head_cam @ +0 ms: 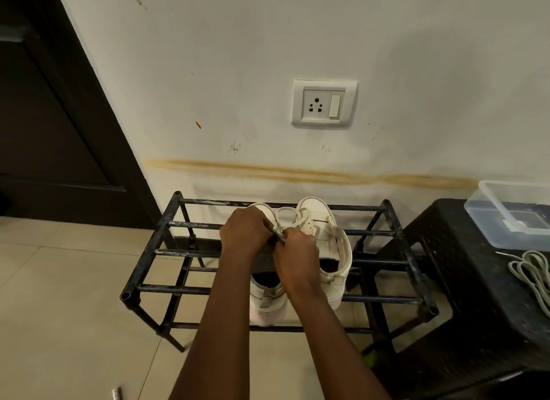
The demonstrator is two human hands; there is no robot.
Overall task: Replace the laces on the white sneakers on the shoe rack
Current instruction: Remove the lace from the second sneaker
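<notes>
Head view: two white sneakers stand side by side on the top bars of a black metal shoe rack [178, 252], toes toward the wall, heels toward the camera. Left sneaker [268, 306] is mostly covered by both hands; only its heel and dark opening show. Right sneaker [326, 221] sits just beside it at 3 o'clock, its eyelets visible. A pale lace [285, 212] loops loosely between the two toes and runs down into the fingers. Left hand [244, 231]: fingers curled over the front of the left sneaker, pinching the lace. Right hand [296, 256]: fingertips closed on the same lace, touching the left hand's fingertips. Which eyelet the lace passes through cannot be told. At 3 o'clock of the rack, just beside it, a black stool [464, 280] carries a coil of spare laces [532, 268] and, behind them, a clear plastic container [512, 218]. At 12 o'clock, on the wall, a white socket plate [324, 103]; below it a long brownish stain [297, 173]. At 10 o'clock, a dark door [44, 116]. Beige floor tiles [59, 280] under the rack; a small metallic object [116, 393] at 7 o'clock, too cropped to identify.
</notes>
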